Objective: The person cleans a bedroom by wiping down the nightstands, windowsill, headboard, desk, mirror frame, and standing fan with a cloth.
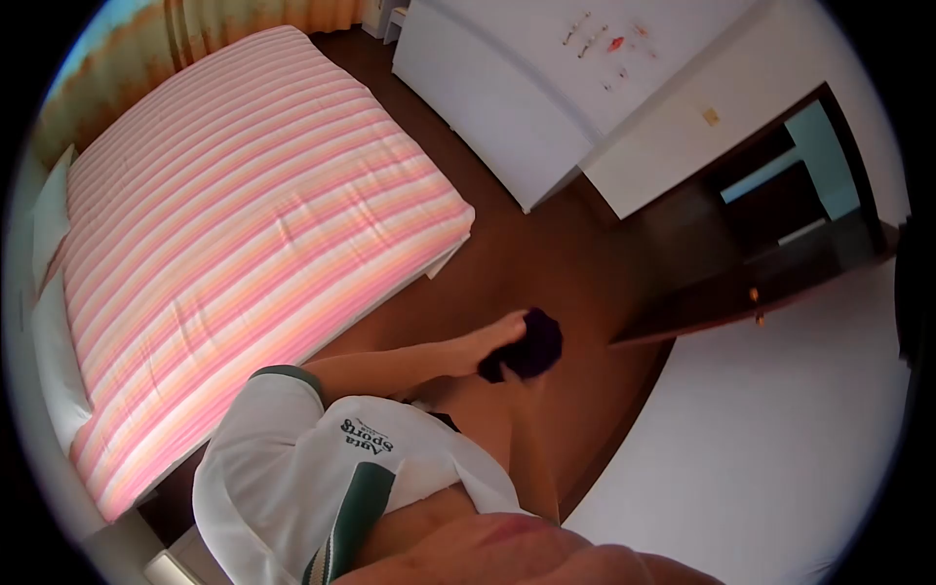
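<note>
Gripping dark purple cloth in left hand, bunched, above brown floor between pink-striped bed and open door. Seemingly touching its lower edge with right hand; blurred, so cannot tell if closed. Apparently mid-handling: not spread flat, not set down; cannot tell how much remains.

Dark bundle in hand, beside a striped bed.
From my remote seat, I see through the head camera the left hand gripping a dark purple bundle, with the right hand at its lower edge, too blurred for me to make out its grip. Both are above the brown floor; I have the pink-striped bed to the left, two pillows at its far-left end, and a dark door standing open to the right.
</note>
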Action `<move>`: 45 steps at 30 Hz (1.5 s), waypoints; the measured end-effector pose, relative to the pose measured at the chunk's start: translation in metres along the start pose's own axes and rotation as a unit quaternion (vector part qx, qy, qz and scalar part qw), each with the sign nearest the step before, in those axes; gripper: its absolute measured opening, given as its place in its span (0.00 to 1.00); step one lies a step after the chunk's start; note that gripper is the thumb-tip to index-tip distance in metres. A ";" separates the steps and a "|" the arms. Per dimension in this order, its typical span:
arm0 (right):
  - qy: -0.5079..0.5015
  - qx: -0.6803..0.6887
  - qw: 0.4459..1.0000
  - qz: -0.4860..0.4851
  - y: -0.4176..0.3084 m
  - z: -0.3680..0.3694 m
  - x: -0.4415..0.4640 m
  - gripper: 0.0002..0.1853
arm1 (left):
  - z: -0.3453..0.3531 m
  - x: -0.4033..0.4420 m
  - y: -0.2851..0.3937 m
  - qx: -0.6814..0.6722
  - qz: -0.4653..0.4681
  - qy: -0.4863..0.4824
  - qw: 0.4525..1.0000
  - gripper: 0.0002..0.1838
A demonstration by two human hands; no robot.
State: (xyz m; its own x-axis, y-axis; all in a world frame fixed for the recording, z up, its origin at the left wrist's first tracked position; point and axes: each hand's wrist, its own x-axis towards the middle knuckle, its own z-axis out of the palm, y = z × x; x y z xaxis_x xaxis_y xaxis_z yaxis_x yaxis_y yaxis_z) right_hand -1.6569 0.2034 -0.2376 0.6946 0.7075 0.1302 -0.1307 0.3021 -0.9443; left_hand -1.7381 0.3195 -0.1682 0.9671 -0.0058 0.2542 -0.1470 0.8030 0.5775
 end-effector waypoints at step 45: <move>-0.647 -0.093 0.717 0.243 0.123 0.326 1.066 0.13 | -0.635 0.409 0.595 0.069 0.406 0.415 0.811 0.45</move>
State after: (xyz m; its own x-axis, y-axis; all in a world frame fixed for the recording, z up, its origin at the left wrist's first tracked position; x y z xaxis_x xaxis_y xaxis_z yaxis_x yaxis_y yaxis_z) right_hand -1.1634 1.2032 -0.1159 -0.6548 0.7365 -0.1697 0.0448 -0.1864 -0.9815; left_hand -1.2986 1.1731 -0.2129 0.3375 0.9412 0.0167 -0.7718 0.2665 0.5774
